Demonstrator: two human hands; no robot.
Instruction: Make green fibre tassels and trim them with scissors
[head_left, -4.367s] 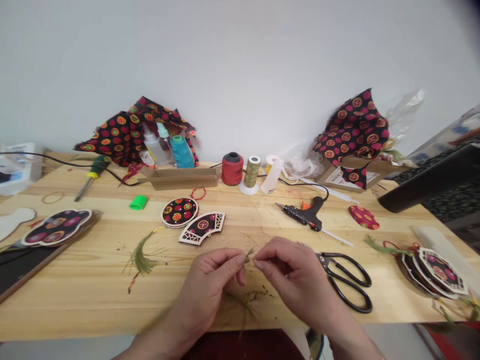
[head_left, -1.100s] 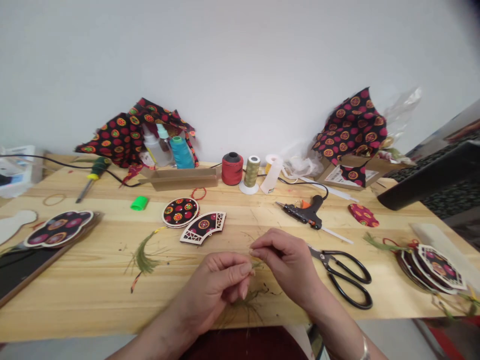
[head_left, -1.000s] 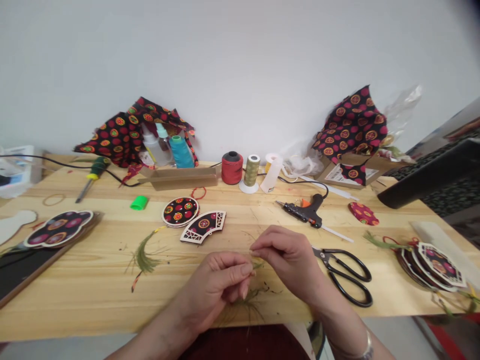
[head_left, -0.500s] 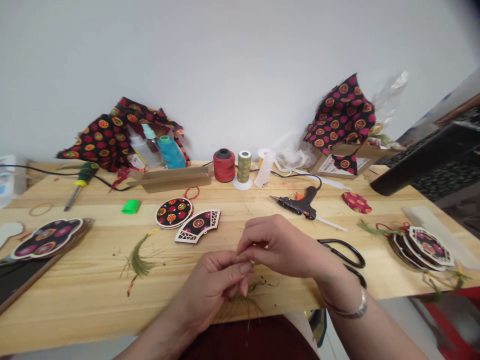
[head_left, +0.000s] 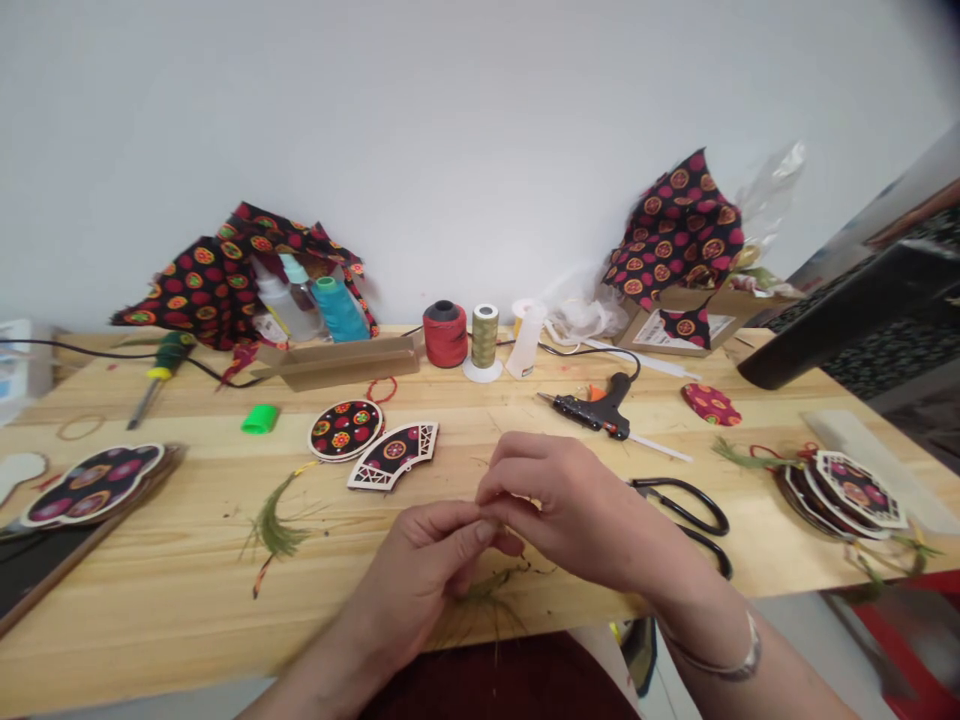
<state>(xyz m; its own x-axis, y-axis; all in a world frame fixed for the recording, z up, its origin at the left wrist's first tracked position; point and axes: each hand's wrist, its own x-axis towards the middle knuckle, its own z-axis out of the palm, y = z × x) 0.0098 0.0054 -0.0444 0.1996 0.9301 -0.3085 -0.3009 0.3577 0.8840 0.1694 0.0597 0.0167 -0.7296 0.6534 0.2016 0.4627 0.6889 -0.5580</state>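
Observation:
My left hand [head_left: 427, 570] and my right hand [head_left: 566, 505] meet just above the front edge of the wooden table [head_left: 150, 580]. Both are pinched closed on a small tassel of green thread [head_left: 487, 590], whose strands hang below my left fingers. My right fingertips press against the left ones at the tassel's top. A second green tassel [head_left: 274, 520] lies loose on the table to the left. A round fabric-covered piece [head_left: 345, 430] and a fan-shaped one [head_left: 394, 455] lie just beyond my hands.
Black scissors [head_left: 690, 520] lie right of my right hand, a glue gun [head_left: 596, 412] behind them. Thread spools [head_left: 444, 335] stand at the back by a cardboard box [head_left: 337, 362]. Stacks of ornaments sit at far left [head_left: 90, 485] and far right [head_left: 851, 490].
My right hand has drawn in over the left fingertips and dropped slightly. The view has shifted a little to the right.

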